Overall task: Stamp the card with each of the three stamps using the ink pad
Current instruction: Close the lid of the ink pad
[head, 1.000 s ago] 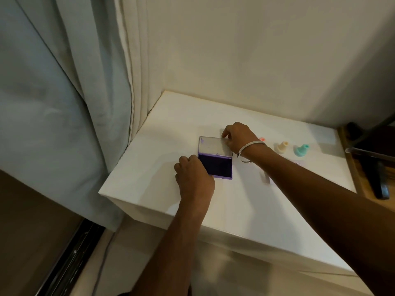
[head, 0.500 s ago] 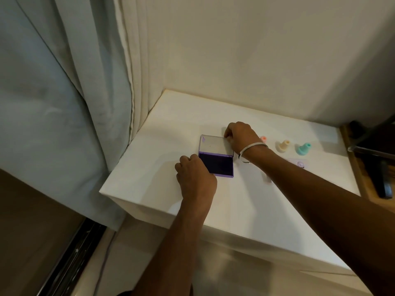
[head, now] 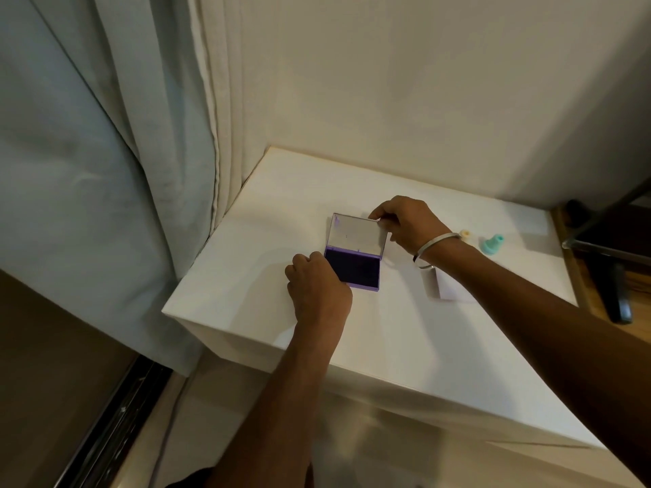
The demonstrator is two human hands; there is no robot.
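Purple ink pad [head: 354, 272] under left hand [head: 318, 288], lid [head: 355, 235] pinched by right hand [head: 405, 223]

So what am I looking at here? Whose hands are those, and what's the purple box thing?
There is no machine, just a person with a camera on their head, so you see what they see, looking down at their own two hands. They stand at a white table by a curtain. The purple box is an ink pad with dark ink inside. The left hand holds its near corner steady, and the right hand pinches the clear lid, which is tipped up. To the right stand a teal stamp and a cream stamp, peeking out behind the wrist. A pale card lies under the right arm. No stamp is in a hand.
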